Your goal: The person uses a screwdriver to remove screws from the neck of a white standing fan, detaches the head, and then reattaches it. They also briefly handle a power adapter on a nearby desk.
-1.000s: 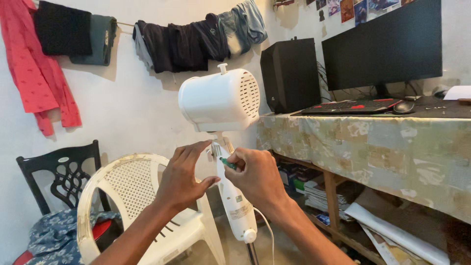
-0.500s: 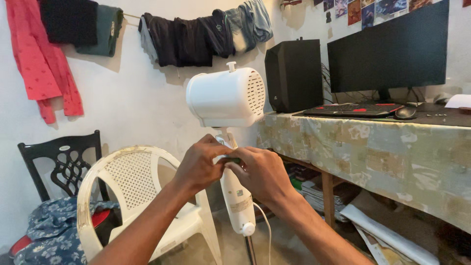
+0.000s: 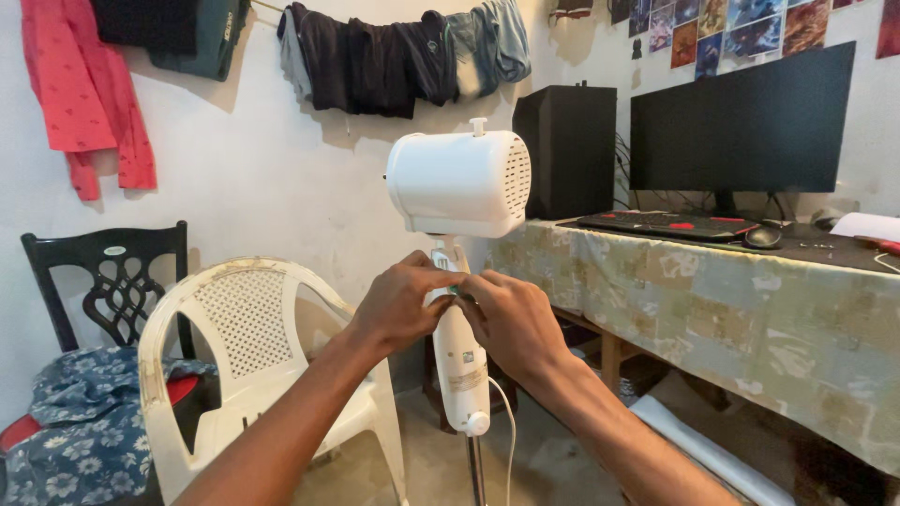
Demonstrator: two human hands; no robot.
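A white fan motor housing [image 3: 459,183] with no blades sits on top of a white neck column [image 3: 464,375] on a thin stand. My left hand [image 3: 398,305] and my right hand [image 3: 511,323] meet at the top of the neck, just under the housing. Both have their fingers closed around the neck. A small green bit [image 3: 453,290] shows between the fingertips; I cannot make out what it is. A white cable [image 3: 511,431] hangs beside the column.
A white plastic chair [image 3: 248,319] stands close on the left, with a black chair [image 3: 103,281] holding blue cloth behind it. On the right, a cloth-covered table [image 3: 712,300] carries a monitor [image 3: 741,122], speaker [image 3: 567,150], keyboard [image 3: 666,223] and mouse [image 3: 762,237]. Clothes [image 3: 394,56] hang above.
My left hand, open with spread fingers a second ago, has closed onto the neck beside my right hand. The view has shifted slightly; the fan stands where it was.
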